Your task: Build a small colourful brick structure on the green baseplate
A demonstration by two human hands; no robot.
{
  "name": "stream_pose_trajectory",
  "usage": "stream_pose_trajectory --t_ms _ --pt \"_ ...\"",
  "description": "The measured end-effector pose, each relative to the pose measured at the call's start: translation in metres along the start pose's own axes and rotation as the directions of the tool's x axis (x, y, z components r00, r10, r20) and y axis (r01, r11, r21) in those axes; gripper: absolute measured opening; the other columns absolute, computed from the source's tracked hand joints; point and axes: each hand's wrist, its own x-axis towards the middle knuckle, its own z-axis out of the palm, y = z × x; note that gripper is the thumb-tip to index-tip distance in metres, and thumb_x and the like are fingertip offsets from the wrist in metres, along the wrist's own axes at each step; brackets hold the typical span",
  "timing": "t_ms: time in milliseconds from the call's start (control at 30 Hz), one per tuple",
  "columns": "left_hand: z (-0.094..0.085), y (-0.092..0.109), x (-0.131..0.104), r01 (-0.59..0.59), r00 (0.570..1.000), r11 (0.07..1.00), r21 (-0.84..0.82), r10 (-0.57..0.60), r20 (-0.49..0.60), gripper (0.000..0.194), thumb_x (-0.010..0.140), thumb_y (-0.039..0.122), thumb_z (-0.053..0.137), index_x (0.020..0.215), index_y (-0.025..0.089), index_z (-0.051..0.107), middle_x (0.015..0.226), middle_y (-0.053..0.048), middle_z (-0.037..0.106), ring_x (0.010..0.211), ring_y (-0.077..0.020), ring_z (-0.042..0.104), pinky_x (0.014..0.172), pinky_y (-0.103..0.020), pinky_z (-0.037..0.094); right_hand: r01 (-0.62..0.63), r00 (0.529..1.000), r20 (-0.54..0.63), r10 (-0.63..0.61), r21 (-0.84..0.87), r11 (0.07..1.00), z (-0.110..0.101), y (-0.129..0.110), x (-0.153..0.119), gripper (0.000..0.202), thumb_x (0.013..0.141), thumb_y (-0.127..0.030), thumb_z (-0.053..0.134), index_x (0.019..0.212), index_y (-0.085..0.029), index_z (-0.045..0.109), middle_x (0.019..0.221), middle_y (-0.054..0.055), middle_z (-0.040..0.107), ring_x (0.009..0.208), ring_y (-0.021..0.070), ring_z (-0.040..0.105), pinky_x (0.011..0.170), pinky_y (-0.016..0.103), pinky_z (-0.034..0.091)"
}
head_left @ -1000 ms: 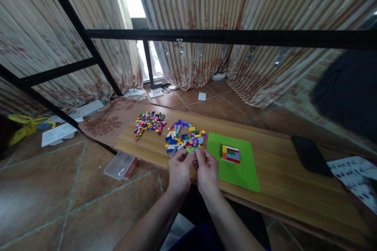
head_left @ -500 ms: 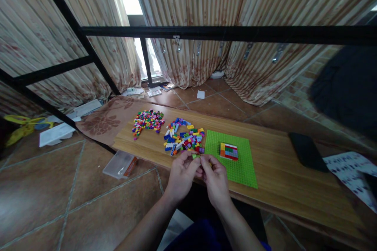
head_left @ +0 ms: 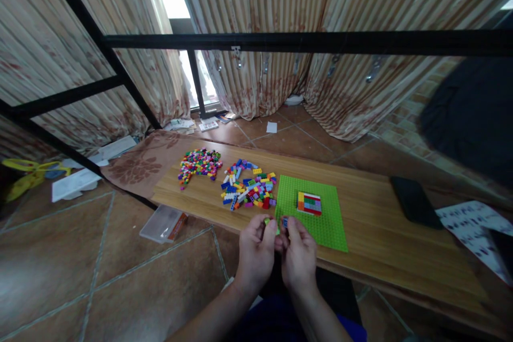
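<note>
My left hand [head_left: 256, 248] is closed on a small lime-green brick [head_left: 267, 222], pinched between thumb and fingers. Close beside it, my right hand [head_left: 298, 251] pinches a small blue brick [head_left: 285, 222]. Both hands are above the bench's near edge, in front of the green baseplate [head_left: 332, 224]. A flat block of joined coloured bricks [head_left: 309, 203] sits on that plate, with yellow and orange at its left and red, green and purple further right. Left of the plate lies a loose pile of larger mixed bricks [head_left: 248, 187].
A heap of tiny coloured pieces [head_left: 200, 163] lies further left on the wooden bench [head_left: 372, 235]. A black phone-like object [head_left: 414, 203] and a printed sheet [head_left: 473, 230] are at the right. A clear plastic box [head_left: 160, 223] is on the floor below the bench.
My hands have moved slightly down and apart, and a blue brick now shows in the right one. The view has shifted a little.
</note>
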Motion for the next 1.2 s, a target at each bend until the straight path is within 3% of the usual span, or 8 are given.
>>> stream_pose_trajectory --t_ms 133,333,467,733,867,1000,1133,1200 --pt "-0.002 0.004 0.002 0.043 0.997 0.998 -0.05 -0.039 0.07 0.027 0.078 0.043 0.065 0.083 0.016 0.061 0.054 0.002 0.059 0.044 -0.0099 0.054 0.046 -0.02 0.045 -0.07 0.993 0.095 0.064 0.065 0.995 0.001 -0.008 0.002 0.027 0.07 -0.041 0.074 0.077 -0.018 0.061 0.05 -0.008 0.045 0.038 0.0046 0.035 0.037 0.018 0.03" --pt "-0.007 0.022 0.004 0.226 0.969 0.945 -0.236 -0.193 0.152 0.032 0.077 0.044 0.065 0.092 0.016 0.058 0.067 0.0 0.063 0.049 -0.0099 0.058 0.048 -0.02 0.046 -0.293 0.952 0.138 0.273 0.154 0.944 -0.002 -0.016 -0.001 0.021 0.074 -0.036 0.067 0.082 -0.017 0.065 0.063 -0.002 0.06 0.051 0.0073 0.054 0.045 0.016 0.041" --pt "-0.011 0.023 0.004 0.233 0.97 0.942 -0.242 -0.208 0.122 0.031 0.078 0.041 0.064 0.093 0.014 0.06 0.074 -0.001 0.064 0.052 -0.0086 0.057 0.05 -0.019 0.046 -0.329 0.928 0.247 0.281 0.182 0.927 -0.003 -0.02 -0.003 0.019 0.076 -0.034 0.064 0.086 -0.018 0.065 0.066 -0.002 0.061 0.054 0.009 0.055 0.051 0.02 0.045" --pt "-0.015 0.018 0.007 0.213 0.976 0.954 -0.212 -0.196 0.099 0.033 0.08 0.041 0.062 0.097 0.013 0.062 0.061 0.0 0.061 0.052 -0.009 0.056 0.052 -0.019 0.044 -0.234 0.947 0.248 0.203 0.104 0.967 -0.007 -0.015 0.002 0.021 0.076 -0.032 0.066 0.092 -0.019 0.064 0.07 -0.002 0.062 0.045 0.0047 0.043 0.039 0.016 0.029" --pt "-0.017 0.019 0.007 0.221 0.973 0.96 -0.172 -0.203 0.114 0.038 0.08 0.044 0.062 0.102 0.013 0.061 0.061 -0.001 0.062 0.052 -0.0107 0.057 0.054 -0.021 0.046 -0.22 0.945 0.26 0.199 0.054 0.974 -0.01 -0.016 0.002 0.021 0.075 -0.037 0.066 0.083 -0.017 0.063 0.068 -0.002 0.06 0.047 0.0056 0.046 0.038 0.016 0.026" --pt "-0.019 0.016 0.006 0.218 0.969 0.971 -0.094 -0.204 0.139 0.041 0.078 0.043 0.065 0.106 0.013 0.063 0.064 -0.001 0.062 0.055 -0.0103 0.057 0.054 -0.02 0.045 -0.162 0.938 0.298 0.179 -0.081 0.984 -0.012 -0.017 0.001 0.032 0.078 -0.049 0.064 0.081 -0.017 0.061 0.062 -0.003 0.055 0.045 0.0049 0.043 0.036 0.015 0.021" --pt "-0.02 0.012 0.006 0.212 0.971 0.976 -0.041 -0.205 0.124 0.04 0.076 0.04 0.067 0.105 0.013 0.066 0.063 0.0 0.059 0.051 -0.0065 0.051 0.05 -0.018 0.04 -0.072 0.921 0.355 0.162 -0.253 0.965 -0.01 -0.016 0.0 0.034 0.075 -0.048 0.069 0.09 -0.019 0.061 0.05 -0.007 0.05 0.041 0.0045 0.039 0.037 0.014 0.018" --pt "-0.02 0.012 0.006 0.21 0.972 0.977 -0.024 -0.206 0.114 0.038 0.076 0.041 0.067 0.102 0.013 0.068 0.061 0.001 0.057 0.05 -0.0053 0.047 0.048 -0.017 0.037 -0.032 0.921 0.362 0.144 -0.3 0.953 -0.01 -0.016 0.0 0.033 0.074 -0.048 0.07 0.085 -0.018 0.062 0.049 -0.007 0.05 0.04 0.0035 0.036 0.037 0.015 0.018"
